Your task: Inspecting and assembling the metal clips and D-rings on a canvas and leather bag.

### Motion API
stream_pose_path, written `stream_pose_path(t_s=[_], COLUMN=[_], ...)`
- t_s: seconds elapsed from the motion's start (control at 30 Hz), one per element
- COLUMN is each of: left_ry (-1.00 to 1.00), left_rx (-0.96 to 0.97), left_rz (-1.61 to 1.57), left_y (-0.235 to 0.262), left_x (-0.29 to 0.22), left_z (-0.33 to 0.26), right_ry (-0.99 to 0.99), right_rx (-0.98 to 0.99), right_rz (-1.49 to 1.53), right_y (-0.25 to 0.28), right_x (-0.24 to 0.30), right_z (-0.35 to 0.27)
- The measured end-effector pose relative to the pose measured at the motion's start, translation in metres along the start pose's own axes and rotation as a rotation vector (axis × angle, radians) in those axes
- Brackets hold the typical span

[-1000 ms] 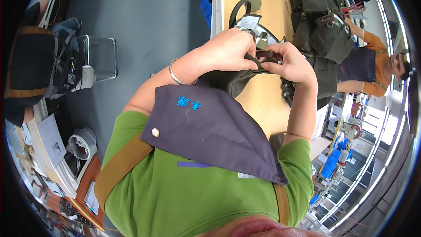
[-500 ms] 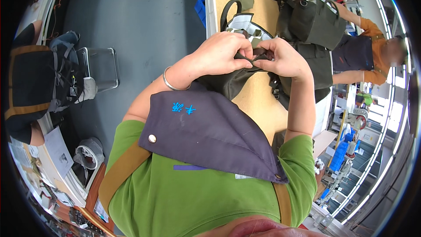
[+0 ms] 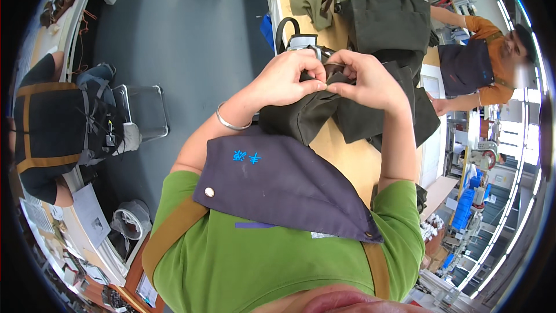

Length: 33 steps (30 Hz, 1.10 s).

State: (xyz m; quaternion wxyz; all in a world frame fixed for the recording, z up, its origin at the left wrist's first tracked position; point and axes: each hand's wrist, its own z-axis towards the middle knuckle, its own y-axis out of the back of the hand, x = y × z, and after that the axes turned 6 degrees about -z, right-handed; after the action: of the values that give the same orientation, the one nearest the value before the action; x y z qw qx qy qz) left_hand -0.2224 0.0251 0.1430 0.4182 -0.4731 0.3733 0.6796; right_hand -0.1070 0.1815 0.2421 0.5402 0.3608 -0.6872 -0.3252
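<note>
At twelve o'clock from the person's dark purple-grey fabric bib [image 3: 275, 182], a dark olive fabric bag [image 3: 298, 119] rests on the pale wooden tabletop [image 3: 360, 168]. The left hand [image 3: 291, 79] and right hand [image 3: 368, 83] pinch its upper edge, fingers narrow, thumbs close together. At one o'clock from them stands a boxy dark olive handled bag [image 3: 379, 28]; at twelve, crumpled olive-green cloth [image 3: 308, 1].

One left hand [image 3: 291, 81], one right hand [image 3: 366, 85], one gripped bag [image 3: 299, 119]; left of the grip, one black-clad person [image 3: 53, 124]; right, one orange-sleeved person [image 3: 470, 68].
</note>
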Motion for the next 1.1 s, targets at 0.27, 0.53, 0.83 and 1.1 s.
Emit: stream_pose_path(t_s=[0.27, 0.53, 0.83, 1.1], left_ry=[0.093, 0.204, -0.220, -0.192], left_rx=[-0.052, 0.156, 0.126, 0.164], left_rz=[0.094, 0.164, 0.443, 0.558], left_y=[0.015, 0.021, 0.019, 0.015], left_x=[-0.009, -0.015, -0.022, -0.036], left_z=[0.006, 0.030, 0.034, 0.034], right_ry=[-0.011, 0.017, -0.084, -0.143], right_rx=[-0.297, -0.251, -0.262, -0.298], right_rz=[0.229, 0.259, 0.212, 0.227], right_y=[-0.019, -0.019, -0.014, -0.013], right_x=[-0.018, -0.013, -0.004, -0.002], right_z=[-0.015, -0.020, -0.023, -0.027])
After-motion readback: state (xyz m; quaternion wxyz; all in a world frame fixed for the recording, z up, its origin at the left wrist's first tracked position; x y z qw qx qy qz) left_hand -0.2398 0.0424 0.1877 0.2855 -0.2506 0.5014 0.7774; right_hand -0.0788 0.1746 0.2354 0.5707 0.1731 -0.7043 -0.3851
